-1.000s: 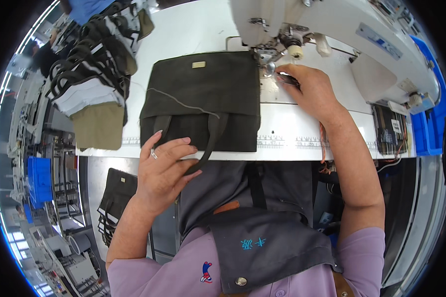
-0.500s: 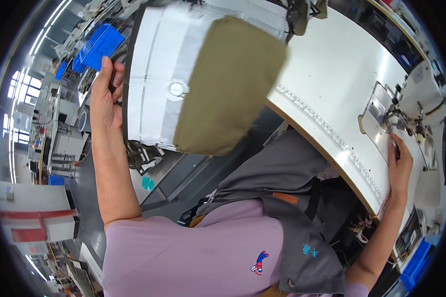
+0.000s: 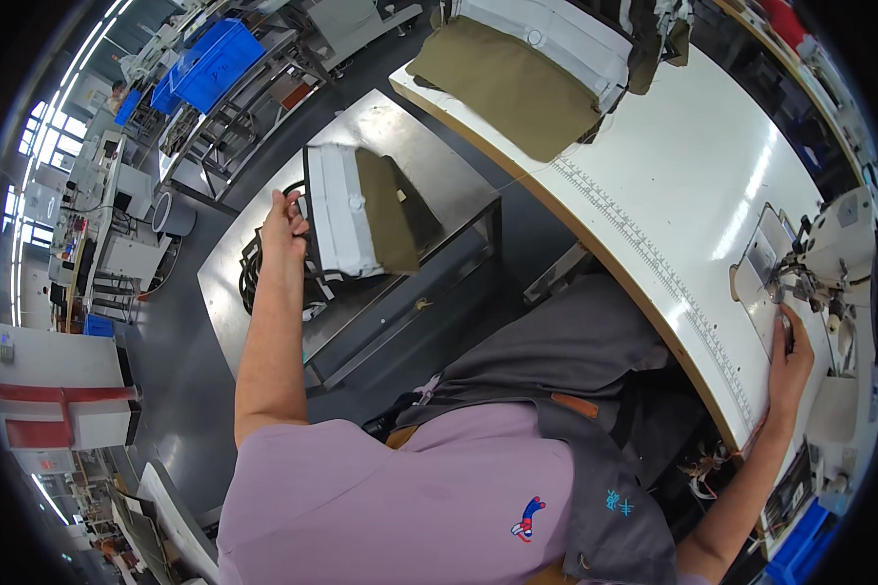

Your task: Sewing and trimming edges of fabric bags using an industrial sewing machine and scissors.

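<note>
My left hand (image 3: 284, 230) reaches out over the metal side table (image 3: 376, 112), its fingers curled at the dark edge of an olive fabric piece (image 3: 388, 216) with a white strip. That piece is slightly blurred above other dark cloth on the table; whether it touches the cloth is unclear. On the white sewing table (image 3: 683, 185), my right hand (image 3: 790, 366) rests beside the needle area of a sewing machine (image 3: 834, 249). Its fingers are bent around a dark spot that I cannot make out. Another olive piece with a white strip (image 3: 517, 83) lies at the sewing table's far end.
Blue bins (image 3: 215, 63) stand on a metal rack at the far left. Beyond my left arm is a grey floor with a round bin (image 3: 173, 214). Ruler markings (image 3: 654, 268) run along the near edge of the sewing table. Dark cloth (image 3: 658, 39) hangs at its far end.
The olive piece in my left hand has moved away and down, from close in front of me to the metal side table. My right hand stays by the machine.
</note>
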Tool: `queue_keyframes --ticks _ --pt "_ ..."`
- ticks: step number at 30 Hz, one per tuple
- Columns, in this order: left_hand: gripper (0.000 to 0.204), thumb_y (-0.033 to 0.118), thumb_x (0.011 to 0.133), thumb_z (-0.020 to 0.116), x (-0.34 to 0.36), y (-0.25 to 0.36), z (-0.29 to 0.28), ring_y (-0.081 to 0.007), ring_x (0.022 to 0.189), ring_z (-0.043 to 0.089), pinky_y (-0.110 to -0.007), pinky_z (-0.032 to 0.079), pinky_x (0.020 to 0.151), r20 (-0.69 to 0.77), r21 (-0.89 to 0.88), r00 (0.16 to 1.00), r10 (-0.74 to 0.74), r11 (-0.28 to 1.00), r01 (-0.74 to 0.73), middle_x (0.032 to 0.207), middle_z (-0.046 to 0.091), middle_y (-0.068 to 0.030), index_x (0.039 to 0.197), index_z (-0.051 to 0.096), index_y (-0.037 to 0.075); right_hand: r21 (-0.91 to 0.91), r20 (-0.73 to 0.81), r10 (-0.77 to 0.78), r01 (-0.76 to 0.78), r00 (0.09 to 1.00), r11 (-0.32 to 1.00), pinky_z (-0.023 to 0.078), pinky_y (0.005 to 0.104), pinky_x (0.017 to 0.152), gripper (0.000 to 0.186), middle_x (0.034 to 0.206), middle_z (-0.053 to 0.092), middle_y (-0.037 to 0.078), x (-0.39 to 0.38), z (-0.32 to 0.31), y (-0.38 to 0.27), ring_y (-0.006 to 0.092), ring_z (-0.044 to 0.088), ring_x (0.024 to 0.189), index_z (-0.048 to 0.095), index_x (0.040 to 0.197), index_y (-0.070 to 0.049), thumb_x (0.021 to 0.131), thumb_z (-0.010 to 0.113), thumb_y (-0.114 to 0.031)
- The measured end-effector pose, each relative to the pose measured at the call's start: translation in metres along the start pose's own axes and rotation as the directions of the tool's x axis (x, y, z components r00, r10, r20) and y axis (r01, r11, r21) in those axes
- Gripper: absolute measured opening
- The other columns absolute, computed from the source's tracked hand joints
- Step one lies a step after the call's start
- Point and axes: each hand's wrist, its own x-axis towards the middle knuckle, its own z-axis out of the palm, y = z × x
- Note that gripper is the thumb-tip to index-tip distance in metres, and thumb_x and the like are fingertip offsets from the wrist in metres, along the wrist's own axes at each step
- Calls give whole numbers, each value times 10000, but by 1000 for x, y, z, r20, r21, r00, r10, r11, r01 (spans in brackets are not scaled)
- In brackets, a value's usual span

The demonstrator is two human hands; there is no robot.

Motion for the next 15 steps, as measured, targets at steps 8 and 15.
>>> queue_keyframes --ticks 8,15 --pt "313 304 1019 632 43 -25 -51 -162 659 551 -311 488 605 -196 326 952 237 931 -165 784 546 -32 1028 685 -4 0 45 42 -42 998 999 432 239 742 275 919 644 29 6 4 1 97 511 797 668 1286 -24 1054 574 -136" --pt "265 166 894 718 10 -44 -6 -311 1097 608 -409 481 972 -35 935 634 773 248 -251 1103 636 -144 1116 687 25 -3 15 66 -66 998 998 451 244 773 277 968 670 40 0 -1 2 108 537 828 667 1291 -28 1046 586 -130"
